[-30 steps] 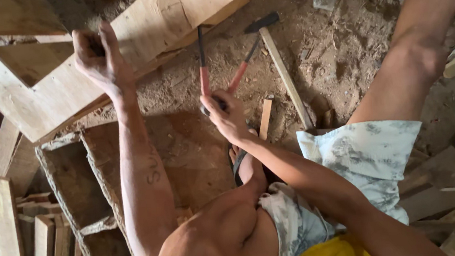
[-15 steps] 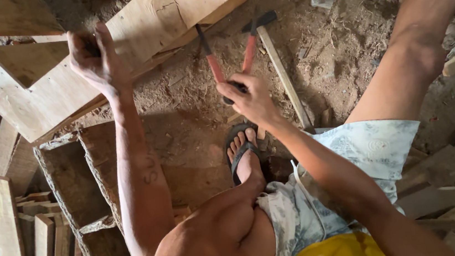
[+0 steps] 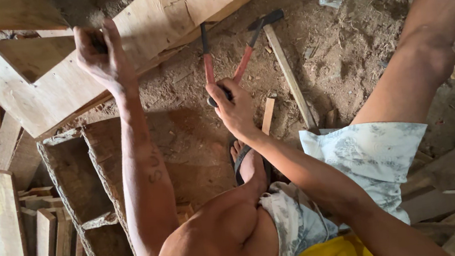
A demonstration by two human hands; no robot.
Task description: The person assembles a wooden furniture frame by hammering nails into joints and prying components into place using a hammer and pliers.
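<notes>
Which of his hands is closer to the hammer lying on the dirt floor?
The right hand. It grips red-handled pincers just left of the hammer, not touching it. The left hand is far off to the left, gripping the wooden board.

Red-handled pincers (image 3: 227, 69), pale wooden board (image 3: 135, 36), white grey-patterned shorts (image 3: 364, 159).

right hand (image 3: 232, 106) with pincers (image 3: 221, 62) advanced to board (image 3: 135, 36)

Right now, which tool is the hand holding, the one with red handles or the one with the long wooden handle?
The right hand grips the red-handled pincers. The hammer, with its long pale wooden handle, lies untouched on the dirt beside them.
</notes>
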